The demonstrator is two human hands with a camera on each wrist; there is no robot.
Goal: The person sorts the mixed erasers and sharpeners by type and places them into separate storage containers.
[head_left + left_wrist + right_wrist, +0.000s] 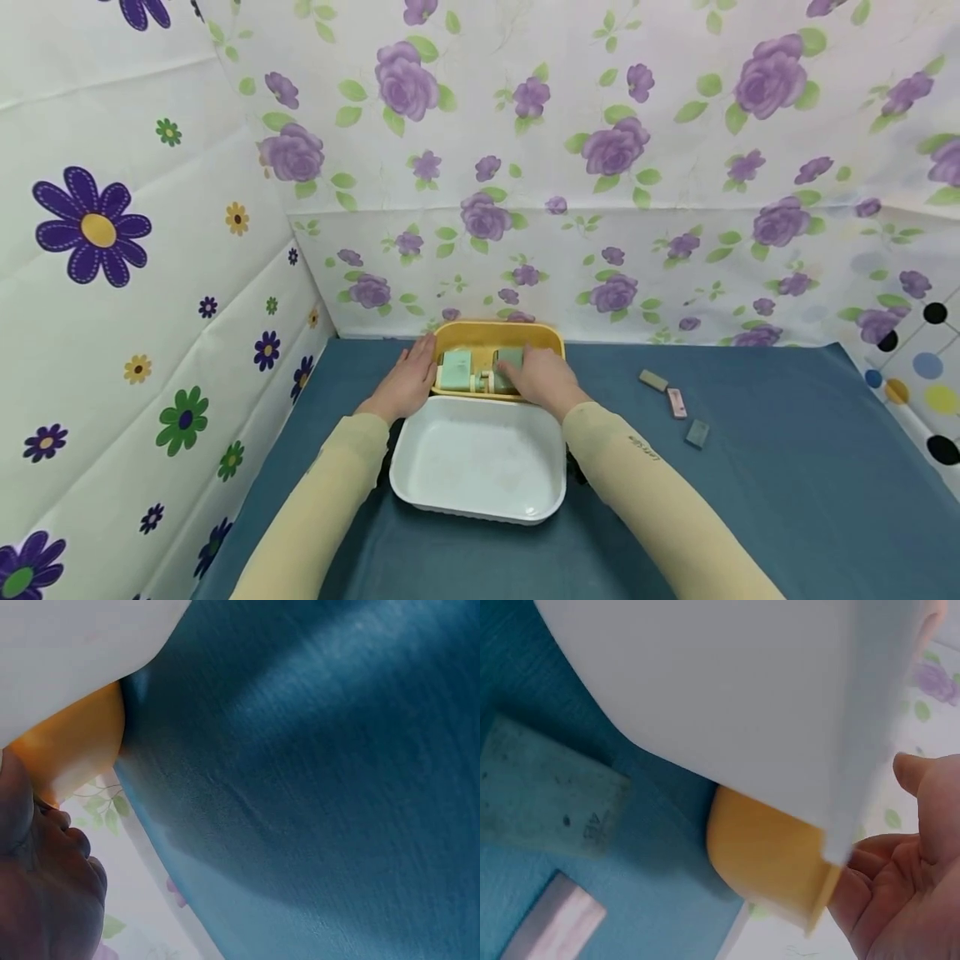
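A yellow tray point(498, 333) stands against the flowered backdrop. Inside lie a pale green boxy object point(456, 369) with a cream side part, a darker green one point(509, 359), and small cream and green pieces between them. My left hand point(408, 379) rests along the tray's left side, fingers straight. At the right end, my right hand point(550, 377) touches the tray, its thumb reaching over the darker green object. In the right wrist view, that thumb stands apart from the fingers, which lie partly behind the yellow rim. Directly in front sits a white tray point(480, 458), with nothing in it.
On the blue cloth point(787, 467) at right lie three small blocks: an olive one point(653, 381), a pink one point(677, 403) and a grey-green one point(697, 433). A flowered sheet point(97, 333) hangs at left. Part of the white tray blocks both wrist views.
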